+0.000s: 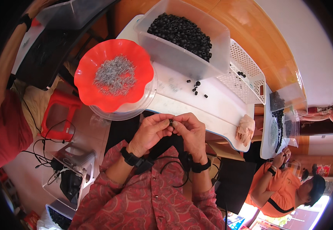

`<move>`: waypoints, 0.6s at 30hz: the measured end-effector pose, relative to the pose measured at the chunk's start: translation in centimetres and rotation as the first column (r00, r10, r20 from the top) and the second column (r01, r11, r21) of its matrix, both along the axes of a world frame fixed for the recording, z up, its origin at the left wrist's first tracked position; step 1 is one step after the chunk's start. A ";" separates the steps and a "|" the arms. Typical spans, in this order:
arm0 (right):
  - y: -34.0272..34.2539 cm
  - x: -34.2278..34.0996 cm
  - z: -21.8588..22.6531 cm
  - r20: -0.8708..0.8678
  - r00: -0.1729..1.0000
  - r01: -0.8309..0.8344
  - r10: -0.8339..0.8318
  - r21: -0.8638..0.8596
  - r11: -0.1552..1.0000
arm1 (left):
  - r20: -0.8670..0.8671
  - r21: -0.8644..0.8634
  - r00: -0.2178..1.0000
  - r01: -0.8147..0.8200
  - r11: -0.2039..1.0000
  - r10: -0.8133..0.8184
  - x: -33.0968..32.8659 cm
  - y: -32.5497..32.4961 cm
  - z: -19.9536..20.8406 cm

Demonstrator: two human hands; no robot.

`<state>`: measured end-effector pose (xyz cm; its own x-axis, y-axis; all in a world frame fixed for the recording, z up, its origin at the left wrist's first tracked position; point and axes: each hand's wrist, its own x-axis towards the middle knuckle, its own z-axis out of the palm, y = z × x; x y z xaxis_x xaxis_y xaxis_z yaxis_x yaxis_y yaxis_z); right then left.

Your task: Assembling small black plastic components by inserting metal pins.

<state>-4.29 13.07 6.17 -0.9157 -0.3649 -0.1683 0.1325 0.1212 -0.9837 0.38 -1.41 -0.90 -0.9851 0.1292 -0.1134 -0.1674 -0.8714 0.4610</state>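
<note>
Close to the table's near edge, my left hand and my right hand meet fingertip to fingertip. Between them they pinch a small black part, mostly covered by the thumbs and fingers. Several loose black cylindrical pieces lie on the white table beyond my hands. To the left is a red scalloped bowl, holding a heap of tiny silvery pieces. Behind, a translucent bin contains many hollow black pieces.
A white perforated basket with a few black pieces stands right of the bin. A crumpled peach cloth lies at the table's right end. On the floor are a red stool and cables. A co-worker in orange sits right; another person's arm shows left.
</note>
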 end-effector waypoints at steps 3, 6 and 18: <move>-0.1 0.1 0.0 -0.023 1.000 0.012 -0.012 -0.030 0.999 | -0.012 0.110 1.000 -0.001 0.994 0.003 -0.2 0.3 -0.5; -0.3 0.1 0.2 -0.027 1.000 0.004 -0.005 -0.038 0.999 | -0.023 0.131 1.000 0.006 0.991 -0.003 -0.2 0.2 -0.6; 0.2 -0.3 0.3 0.026 0.999 -0.030 0.029 0.055 0.998 | -0.006 -0.185 1.000 -0.027 0.982 0.026 0.3 -0.1 0.6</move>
